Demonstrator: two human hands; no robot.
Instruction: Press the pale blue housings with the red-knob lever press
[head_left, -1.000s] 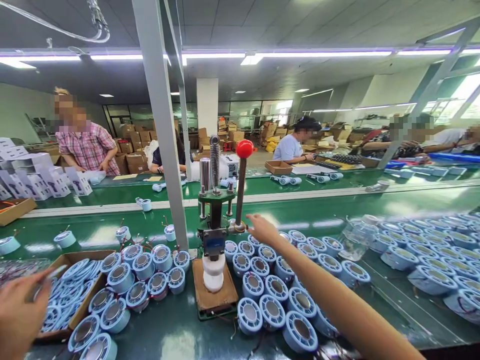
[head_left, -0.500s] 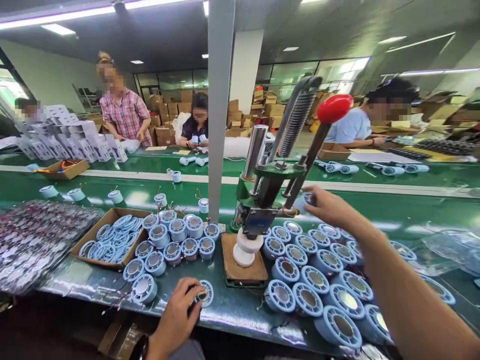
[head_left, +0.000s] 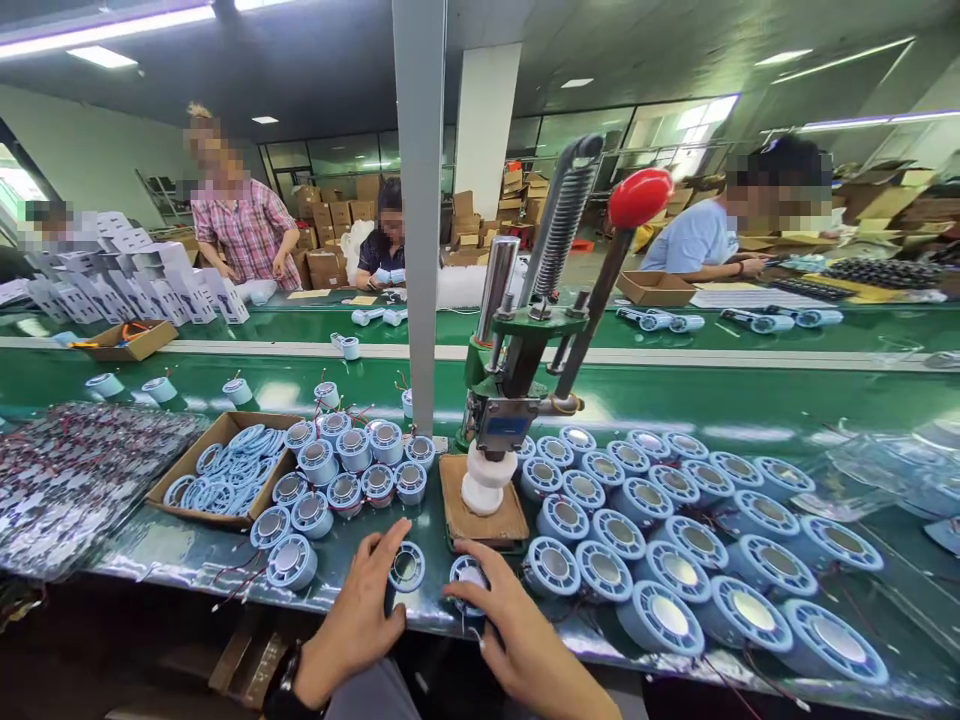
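A pale blue round housing with a metal disc in its face [head_left: 407,566] is at the table's front edge. Beside it on the left is my left hand [head_left: 358,612], fingers stretched and thumb apart, not closed round it. My right hand [head_left: 525,632] curls its fingers and thumb round another blue round housing [head_left: 468,572], low in front of the press; the hand partly covers it. Behind both hands stands the green hand press [head_left: 517,390], its red-knobbed lever [head_left: 640,198] raised. White round blocks [head_left: 484,490] sit under its ram on a brown base plate [head_left: 457,475].
Many similar blue housings [head_left: 645,500] crowd the table right of the press, with another group [head_left: 352,450] to its left. A cardboard box [head_left: 169,490] holds blue rings. Behind runs a green conveyor [head_left: 675,390], with a grey post [head_left: 421,200] before it. Several co-workers [head_left: 247,230] are beyond.
My right hand has come from beside the press lever down to the front edge, bringing a blue housing. My left hand's fingers have straightened and spread beside its housing.
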